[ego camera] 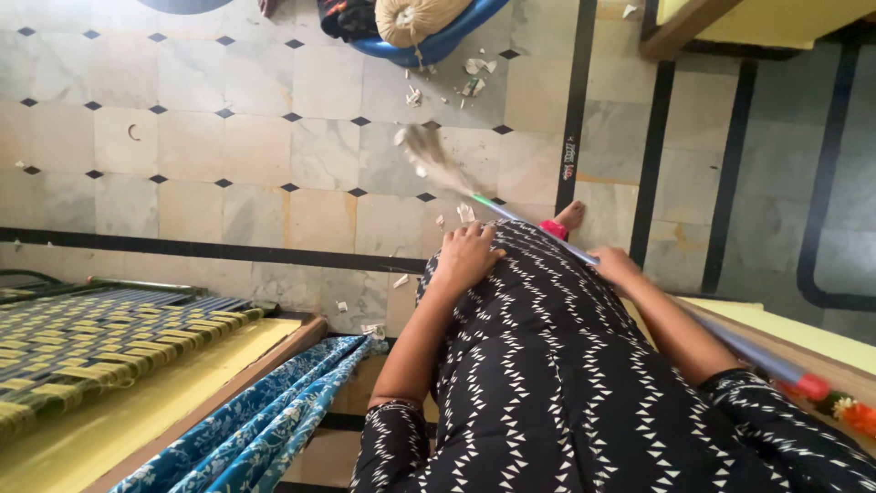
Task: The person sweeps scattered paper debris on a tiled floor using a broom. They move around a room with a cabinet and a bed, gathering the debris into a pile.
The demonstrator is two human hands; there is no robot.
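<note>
Straw-coloured bristles of the broom (429,155) are blurred above the centre of the frame, on the pale tile floor (228,146). Its long handle runs down to the right, green near the head and grey further along, with a red band at the lower right edge. My right hand (613,267) holds this handle, right of the centre; the fingers are closed around it, pressed together. My left hand (465,256) rests on my knee, on the black dress with white zigzag marks (547,365), with fingers slightly spread and holding nothing.

Small white scraps (473,78) lie at the upper middle of the frame, near a blue basin (447,41) that holds a round beige bundle. Some more scraps lie close to my bare foot (572,215), which shows just past the dress at the centre.

I think the broom can scatter the light scraps instead of gathering them, because the bristles move fast. The head could also strike the basin, which stands near the scraps. With only one hand on it, the long handle may twist.

Pale marble-like tiles with little black diamonds at the corners and dark border lines make the floor. At the lower left there is a woven cot (100,338) in yellow and dark strips, with a blue patterned cloth (265,420) just beside it. Yellow surfaces with wooden edges are at the upper right and right side.
</note>
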